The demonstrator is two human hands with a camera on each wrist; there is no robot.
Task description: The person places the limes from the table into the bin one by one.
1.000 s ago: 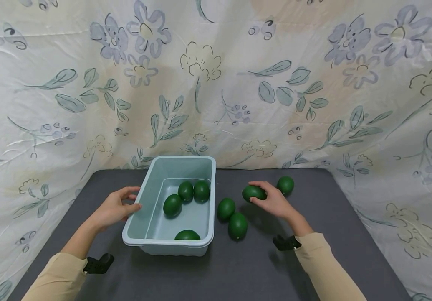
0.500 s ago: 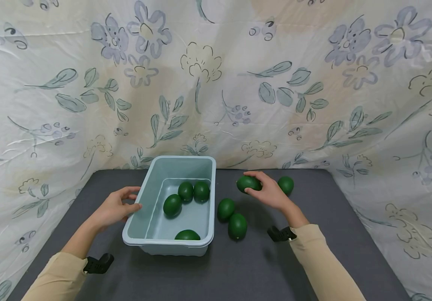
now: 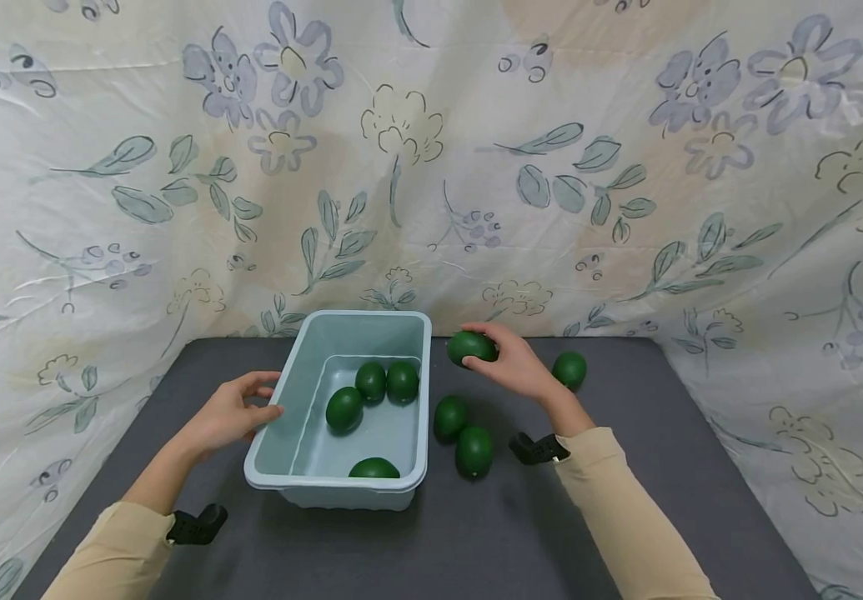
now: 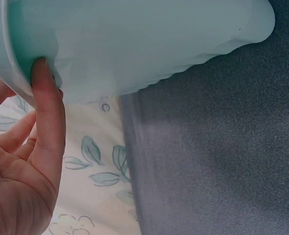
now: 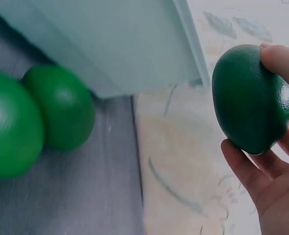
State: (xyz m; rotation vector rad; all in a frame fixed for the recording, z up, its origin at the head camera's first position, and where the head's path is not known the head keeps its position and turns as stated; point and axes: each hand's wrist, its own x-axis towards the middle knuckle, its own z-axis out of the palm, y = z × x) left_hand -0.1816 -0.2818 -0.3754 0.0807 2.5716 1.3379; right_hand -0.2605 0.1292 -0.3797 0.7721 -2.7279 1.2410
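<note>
Just off the far right of the light-blue bin [image 3: 367, 337], outside its rim, one green fruit [image 3: 464, 347] hangs in the air, pinched between thumb and fingers of the right hand [image 3: 512, 367]. Over the past second this fruit has travelled leftward and toward the back, so the gap between it and the bin has narrowed; it is not yet over the opening. That leaves the carrying, as I judge it, well along but the fruit unplaced. Bracing the opposite long side, the left hand [image 3: 230, 412] keeps its pinch on the bin's rim, and the bin has not shifted. Inside lie four fruits: three grouped toward the back [image 3: 371, 382], and one close to the front wall [image 3: 374, 469], partly hidden by it. Three others wait untouched on the dark desk [image 3: 514, 542]: a touching pair [image 3: 474, 452] just beside the bin and a lone fruit [image 3: 569, 369] farther right. Behind the desk hangs flowered cloth [image 3: 401, 250], unchanged.
</note>
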